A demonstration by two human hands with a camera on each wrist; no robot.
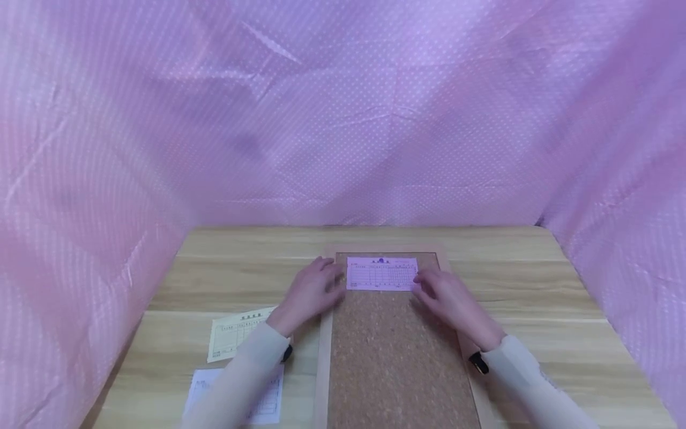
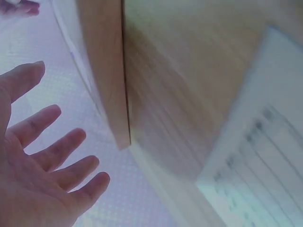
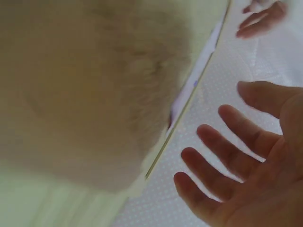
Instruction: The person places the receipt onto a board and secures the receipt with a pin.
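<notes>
A printed paper slip [image 1: 382,277] lies across the top of a wood-framed corkboard [image 1: 396,357], with a purple pushpin [image 1: 381,260] at its upper middle. My left hand [image 1: 316,289] is over the board's left frame, just left of the slip. At the slip's right edge is my right hand [image 1: 450,298], its fingertips overlapping that edge in the head view. Both wrist views show the left hand [image 2: 47,165] and the right hand [image 3: 241,161] with fingers spread apart and nothing between them.
On the wooden table [image 1: 536,310], a yellowish printed slip [image 1: 225,339] and a whitish one [image 1: 272,393] lie left of the board, partly hidden by my left arm. Pink dotted sheeting [image 1: 343,119] rises behind the table and along both sides.
</notes>
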